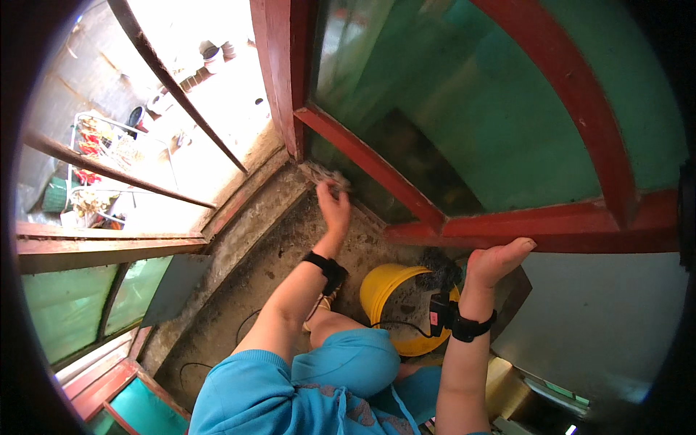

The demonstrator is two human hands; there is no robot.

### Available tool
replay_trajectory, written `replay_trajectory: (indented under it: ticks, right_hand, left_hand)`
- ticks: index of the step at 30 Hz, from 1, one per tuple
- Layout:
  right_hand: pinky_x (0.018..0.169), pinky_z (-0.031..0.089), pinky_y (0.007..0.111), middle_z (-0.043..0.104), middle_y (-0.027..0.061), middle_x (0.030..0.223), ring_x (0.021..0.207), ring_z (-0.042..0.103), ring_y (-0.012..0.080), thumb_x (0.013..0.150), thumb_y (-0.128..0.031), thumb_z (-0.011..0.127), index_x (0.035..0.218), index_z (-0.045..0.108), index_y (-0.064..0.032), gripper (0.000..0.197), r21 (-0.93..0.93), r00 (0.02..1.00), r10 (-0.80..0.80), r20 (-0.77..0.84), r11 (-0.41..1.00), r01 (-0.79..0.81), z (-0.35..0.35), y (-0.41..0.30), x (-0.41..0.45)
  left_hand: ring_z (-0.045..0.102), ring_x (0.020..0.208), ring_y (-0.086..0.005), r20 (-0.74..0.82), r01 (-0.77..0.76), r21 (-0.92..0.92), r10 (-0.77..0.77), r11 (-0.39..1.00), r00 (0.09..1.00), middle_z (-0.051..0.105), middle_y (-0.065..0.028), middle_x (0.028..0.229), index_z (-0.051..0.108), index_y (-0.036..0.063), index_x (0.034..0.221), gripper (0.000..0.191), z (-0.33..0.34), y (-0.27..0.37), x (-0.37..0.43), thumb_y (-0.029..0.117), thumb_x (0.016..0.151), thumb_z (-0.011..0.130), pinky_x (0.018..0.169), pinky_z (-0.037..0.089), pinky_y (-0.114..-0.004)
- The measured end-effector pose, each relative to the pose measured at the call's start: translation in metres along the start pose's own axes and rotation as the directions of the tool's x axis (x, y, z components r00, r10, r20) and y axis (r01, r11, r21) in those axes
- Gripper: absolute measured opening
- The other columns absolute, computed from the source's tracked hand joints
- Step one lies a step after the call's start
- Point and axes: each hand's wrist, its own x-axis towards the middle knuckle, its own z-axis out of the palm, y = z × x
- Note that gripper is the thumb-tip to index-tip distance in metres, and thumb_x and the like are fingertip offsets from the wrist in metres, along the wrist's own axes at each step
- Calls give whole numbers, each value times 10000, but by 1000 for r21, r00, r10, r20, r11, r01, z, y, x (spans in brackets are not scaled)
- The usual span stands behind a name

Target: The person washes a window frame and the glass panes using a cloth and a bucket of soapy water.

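Observation:
My left hand [334, 211] pinches a dirty greyish rag [329, 176] at the lower corner of a red wooden window sash [522, 225], close to its hinge side. The rag touches the narrow lower glass pane. My right hand [496, 263] holds the near edge of the same sash, with part of its fingers hidden by the frame. Between my arms a yellow bucket [389, 280] holds murky grey water. Dark, mesh-like scrubbing material [437, 269] hangs on its rim.
Rusty window bars [174, 89] cross the bright opening on the left. A worn concrete sill [255, 209] runs below it. Another green-glazed sash [76, 299] stands at lower left. A thin black cable [187, 370] lies near my legs. Pots and a rack [98, 152] are outside.

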Motion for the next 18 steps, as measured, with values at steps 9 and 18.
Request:
replay_trajectory:
  ticks: [9,18]
  right_hand:
    - [795,373,313,444,72,958,844,406,170,873,-576,301,955,421,-13,582,83,986,-14,-166,996,28,10,0,10]
    - [798,356,314,422,75,952,836,373,159,904,-518,281,903,394,-9,521,14,989,-16,-150,1000,19,9,-9,4]
  left_hand:
    - [466,855,-300,632,57,-159,57,986,773,431,-146,910,423,39,959,292,6,29,-72,-85,701,482,762,400,-333]
    - [436,730,-178,-49,103,-216,-116,971,992,425,-85,841,428,17,982,263,-1,42,15,-50,739,501,665,389,-281]
